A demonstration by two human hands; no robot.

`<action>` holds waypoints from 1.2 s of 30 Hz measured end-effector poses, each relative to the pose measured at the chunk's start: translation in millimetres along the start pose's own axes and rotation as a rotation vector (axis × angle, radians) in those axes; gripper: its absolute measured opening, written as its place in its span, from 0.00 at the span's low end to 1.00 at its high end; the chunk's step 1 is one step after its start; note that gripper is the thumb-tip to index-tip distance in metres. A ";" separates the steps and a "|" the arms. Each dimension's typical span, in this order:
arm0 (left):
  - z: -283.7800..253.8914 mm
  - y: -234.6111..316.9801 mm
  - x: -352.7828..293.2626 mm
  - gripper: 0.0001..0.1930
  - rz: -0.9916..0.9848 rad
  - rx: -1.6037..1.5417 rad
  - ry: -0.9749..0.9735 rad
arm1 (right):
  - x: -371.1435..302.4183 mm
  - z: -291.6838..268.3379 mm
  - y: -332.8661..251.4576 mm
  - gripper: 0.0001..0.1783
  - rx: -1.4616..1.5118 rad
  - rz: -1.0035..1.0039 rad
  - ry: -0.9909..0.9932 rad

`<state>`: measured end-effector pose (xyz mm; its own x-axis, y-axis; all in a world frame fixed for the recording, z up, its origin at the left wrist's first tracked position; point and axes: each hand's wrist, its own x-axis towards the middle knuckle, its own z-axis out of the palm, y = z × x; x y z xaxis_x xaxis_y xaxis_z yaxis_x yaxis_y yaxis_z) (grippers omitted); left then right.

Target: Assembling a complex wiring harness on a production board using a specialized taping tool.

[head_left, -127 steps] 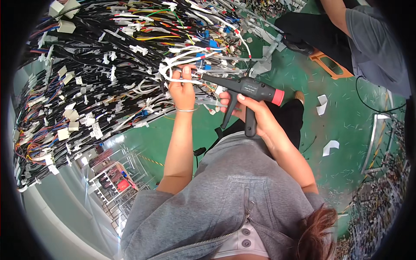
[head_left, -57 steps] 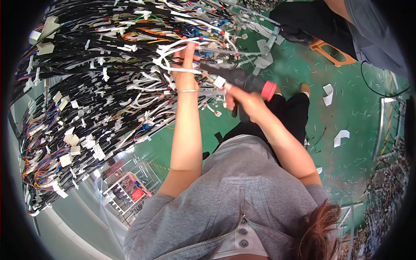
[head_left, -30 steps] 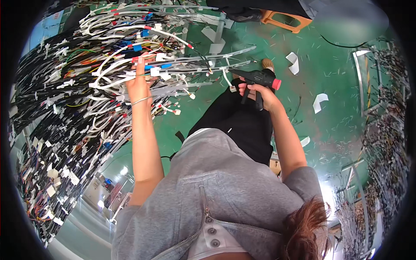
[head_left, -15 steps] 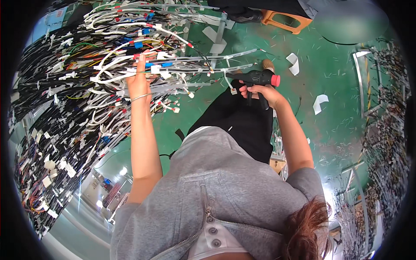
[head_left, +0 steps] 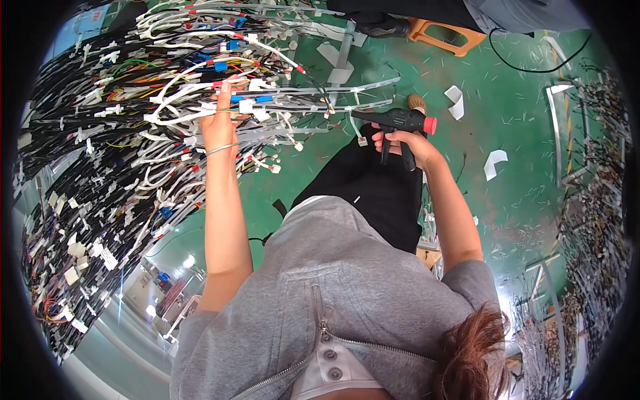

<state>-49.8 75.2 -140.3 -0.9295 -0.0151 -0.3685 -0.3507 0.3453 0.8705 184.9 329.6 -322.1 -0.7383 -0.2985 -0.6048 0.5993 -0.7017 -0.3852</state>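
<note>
My left hand reaches into a wire harness at the upper left, its fingers closed round some white and black wires. A white connector and a blue connector are beside those fingers. Clear sleeved wire ends stick out to the right. In my right hand is a black cable tie gun with a red rear knob, my fingers wrapped round its handle. Its nose points left, close to the sleeved ends and a small dangling white connector; whether it touches them I cannot tell.
More harnesses are heaped along the left. Wire bundles hang on racks at the right. A person's dark clothing and an orange stool are at the top. White paper scraps and clippings litter the green floor.
The whole view has shifted slightly, so things sit a little further right. My hands keep their holds. More of the other person's grey clothing and a black cord now show at the top right.
</note>
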 end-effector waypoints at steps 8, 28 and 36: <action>-1.5 -0.7 2.0 0.16 0.019 -0.016 -0.016 | 3.7 21.4 10.6 0.14 0.031 -0.035 0.079; -17.2 -5.8 0.0 0.16 -0.004 0.007 0.016 | 20.9 -8.3 10.0 0.21 0.032 -0.137 0.073; -14.0 -3.7 -2.3 0.16 -0.018 0.012 0.031 | 27.9 -18.6 7.5 0.21 0.059 -0.045 0.097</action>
<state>-47.9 60.9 -138.1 -0.9262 -0.0507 -0.3737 -0.3663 0.3563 0.8596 174.6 328.1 -354.9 -0.7292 -0.2041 -0.6531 0.5446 -0.7510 -0.3733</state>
